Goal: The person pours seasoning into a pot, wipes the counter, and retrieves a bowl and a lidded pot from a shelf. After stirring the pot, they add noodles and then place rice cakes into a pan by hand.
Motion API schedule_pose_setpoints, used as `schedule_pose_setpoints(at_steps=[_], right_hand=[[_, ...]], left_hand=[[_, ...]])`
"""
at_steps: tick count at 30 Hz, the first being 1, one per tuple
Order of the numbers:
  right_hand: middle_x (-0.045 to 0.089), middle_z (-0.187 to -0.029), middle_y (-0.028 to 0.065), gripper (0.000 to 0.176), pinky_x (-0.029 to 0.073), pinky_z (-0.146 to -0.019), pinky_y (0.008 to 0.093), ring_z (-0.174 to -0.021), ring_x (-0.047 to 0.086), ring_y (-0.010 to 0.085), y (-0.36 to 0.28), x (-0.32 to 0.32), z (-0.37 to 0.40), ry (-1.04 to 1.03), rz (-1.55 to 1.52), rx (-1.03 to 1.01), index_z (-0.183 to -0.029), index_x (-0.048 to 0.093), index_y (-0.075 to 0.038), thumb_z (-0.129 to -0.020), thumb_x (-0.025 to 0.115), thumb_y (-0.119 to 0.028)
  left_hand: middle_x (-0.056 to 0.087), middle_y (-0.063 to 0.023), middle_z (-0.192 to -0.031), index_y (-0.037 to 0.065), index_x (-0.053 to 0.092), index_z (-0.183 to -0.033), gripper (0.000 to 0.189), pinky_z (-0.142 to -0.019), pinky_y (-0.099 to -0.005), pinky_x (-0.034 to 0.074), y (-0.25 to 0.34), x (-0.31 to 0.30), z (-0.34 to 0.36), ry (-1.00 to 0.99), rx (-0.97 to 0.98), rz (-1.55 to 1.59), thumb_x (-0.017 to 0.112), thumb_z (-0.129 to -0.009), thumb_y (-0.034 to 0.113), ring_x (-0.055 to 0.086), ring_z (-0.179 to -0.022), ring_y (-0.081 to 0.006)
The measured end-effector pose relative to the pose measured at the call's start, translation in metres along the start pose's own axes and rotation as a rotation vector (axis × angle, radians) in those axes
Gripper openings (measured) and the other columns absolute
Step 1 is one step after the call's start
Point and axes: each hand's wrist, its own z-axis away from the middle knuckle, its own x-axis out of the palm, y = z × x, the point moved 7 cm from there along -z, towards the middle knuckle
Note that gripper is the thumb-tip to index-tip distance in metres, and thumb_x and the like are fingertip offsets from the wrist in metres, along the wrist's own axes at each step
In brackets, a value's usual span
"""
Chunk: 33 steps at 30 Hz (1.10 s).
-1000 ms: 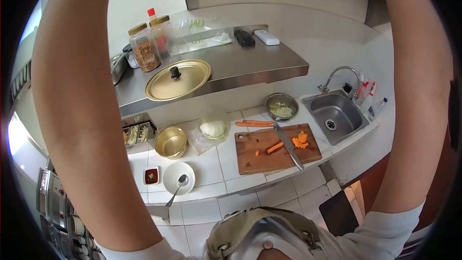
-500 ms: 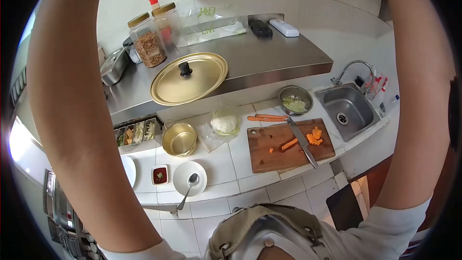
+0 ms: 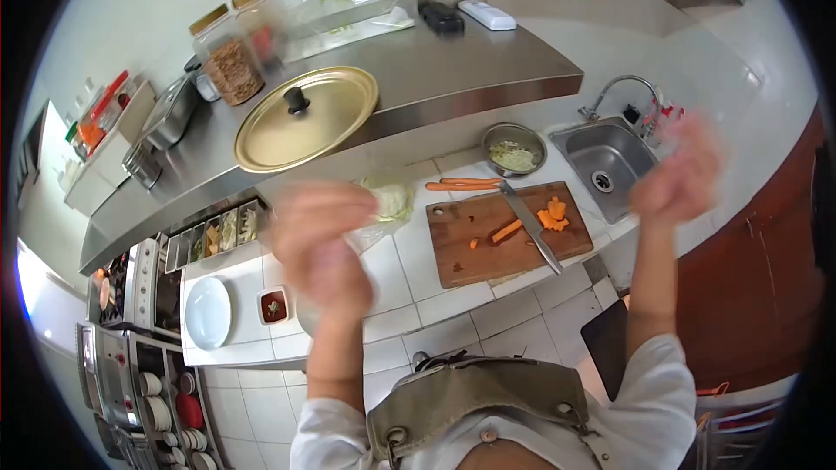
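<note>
My left hand (image 3: 322, 248) is raised over the left part of the counter, its fingers smeared by motion. It hides the gold pot and most of the white bowl, and its fingertips overlap the cabbage (image 3: 389, 198). My right hand (image 3: 684, 172), also blurred, is in the air in front of the sink's (image 3: 640, 157) right side. Nothing can be made out in either hand. Between them lies a wooden cutting board (image 3: 461, 252) with a knife (image 3: 533, 228), a carrot stick (image 3: 506, 231) and orange carrot pieces (image 3: 553, 215). Whole carrots (image 3: 461, 184) lie behind the board.
A metal bowl of shredded vegetable (image 3: 514, 157) stands left of the sink. A gold lid (image 3: 331, 122) juts over the steel shelf's (image 3: 453, 78) edge, near jars (image 3: 233, 74). At left are a light plate (image 3: 207, 313), a sauce dish (image 3: 273, 306) and a topping tray (image 3: 213, 235).
Both arms have come down from above the camera, so my hands now show. The view has shifted, bringing more of the stove and dish rack on the left into sight.
</note>
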Motion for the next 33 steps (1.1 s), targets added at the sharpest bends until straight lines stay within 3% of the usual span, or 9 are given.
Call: schedule_pose_setpoints(at_steps=[1, 3, 6, 8, 9, 12, 22, 26, 33], right_hand=[[0.057, -0.093, 0.0143, 0.017, 0.041, -0.086, 0.0453, -0.087, 0.052, 0.0293, -0.003, -0.013, 0.049, -0.200, -0.166, 0.097, -0.090, 0.052, -0.004, -0.073, 0.049, -0.003], [0.053, -0.102, 0.0168, 0.025, 0.038, -0.089, 0.0418, -0.093, 0.049, 0.0328, 0.007, -0.022, 0.153, -0.602, 0.002, 0.587, -0.100, 0.050, -0.003, -0.076, 0.056, -0.010], [0.043, -0.125, 0.0248, 0.047, 0.029, -0.100, 0.0435, -0.116, 0.039, 0.0428, 0.007, -0.075, 0.341, -0.915, 0.102, 1.126, -0.121, 0.044, 0.003, -0.084, 0.057, -0.022], [0.040, -0.128, 0.0260, 0.047, 0.028, -0.101, 0.0432, -0.119, 0.036, 0.0430, -0.007, -0.100, 0.395, -0.976, 0.102, 1.174, -0.123, 0.043, 0.004, -0.086, 0.054, -0.024], [0.037, -0.132, 0.0273, 0.049, 0.027, -0.103, 0.0430, -0.122, 0.034, 0.0431, -0.011, -0.110, 0.415, -1.045, 0.084, 1.220, -0.125, 0.042, 0.004, -0.088, 0.052, -0.026], [0.036, -0.132, 0.0280, 0.047, 0.028, -0.103, 0.0425, -0.122, 0.035, 0.0417, -0.008, -0.118, 0.446, -1.174, 0.126, 1.351, -0.123, 0.045, 0.004, -0.090, 0.048, -0.029], [0.022, -0.145, 0.0154, 0.051, 0.018, -0.104, 0.0577, -0.134, 0.020, 0.0322, 0.013, -0.116, 0.464, -1.399, 0.163, 1.391, -0.135, 0.033, -0.008, -0.092, 0.042, -0.032], [0.023, -0.144, 0.0167, 0.049, 0.018, -0.105, 0.0566, -0.134, 0.020, 0.0338, 0.039, -0.128, 0.487, -1.303, 0.154, 1.417, -0.134, 0.034, -0.007, -0.091, 0.046, -0.028], [0.024, -0.143, 0.0209, 0.051, 0.021, -0.108, 0.0400, -0.132, 0.022, 0.0358, 0.084, -0.139, 0.500, -1.297, 0.114, 1.376, -0.133, 0.034, -0.002, -0.089, 0.051, -0.022]], left_hand=[[0.057, -0.0124, -0.098, 0.002, 0.055, -0.099, 0.021, -0.084, -0.0347, 0.040, -0.027, 0.023, 0.041, -0.218, -0.307, -0.113, 0.052, -0.080, 0.010, 0.052, -0.094, -0.0253], [0.052, -0.0207, -0.113, -0.007, 0.045, -0.118, 0.039, -0.095, -0.0373, 0.037, -0.099, 0.057, 0.184, -0.416, -0.942, -0.060, 0.055, -0.086, 0.012, 0.048, -0.111, -0.0354], [0.026, -0.0295, -0.135, -0.007, 0.020, -0.135, 0.067, -0.103, -0.0407, 0.029, -0.111, 0.065, 0.334, -0.676, -0.958, -0.187, 0.058, -0.085, 0.018, 0.029, -0.127, -0.0406], [0.026, -0.0298, -0.136, -0.006, 0.014, -0.137, 0.078, -0.106, -0.0404, 0.025, -0.109, 0.074, 0.372, -0.617, -1.045, -0.174, 0.063, -0.081, 0.018, 0.028, -0.127, -0.0393], [0.019, -0.0323, -0.138, -0.011, 0.014, -0.135, 0.083, -0.106, -0.0447, 0.021, -0.110, 0.081, 0.382, -0.638, -1.048, -0.187, 0.065, -0.079, 0.024, 0.022, -0.127, -0.0485], [0.021, -0.0362, -0.135, -0.009, 0.020, -0.135, 0.081, -0.105, -0.0412, 0.025, -0.110, 0.097, 0.391, -0.630, -0.945, -0.423, 0.068, -0.076, 0.021, 0.028, -0.125, -0.0455], [0.011, -0.0420, -0.135, -0.006, 0.024, -0.135, 0.076, -0.094, -0.0404, 0.040, -0.101, 0.117, 0.402, -0.673, -1.052, -0.397, 0.066, -0.074, 0.012, 0.033, -0.119, -0.0526], [0.009, -0.0421, -0.135, -0.006, 0.023, -0.135, 0.075, -0.088, -0.0414, 0.045, -0.099, 0.144, 0.407, -0.681, -1.011, -0.343, 0.064, -0.074, 0.008, 0.041, -0.112, -0.0510], [0.000, -0.0435, -0.135, -0.011, 0.019, -0.134, 0.079, -0.101, -0.0380, 0.033, -0.082, 0.191, 0.408, -0.705, -1.116, -0.215, 0.065, -0.073, 0.008, 0.021, -0.125, -0.0538]])
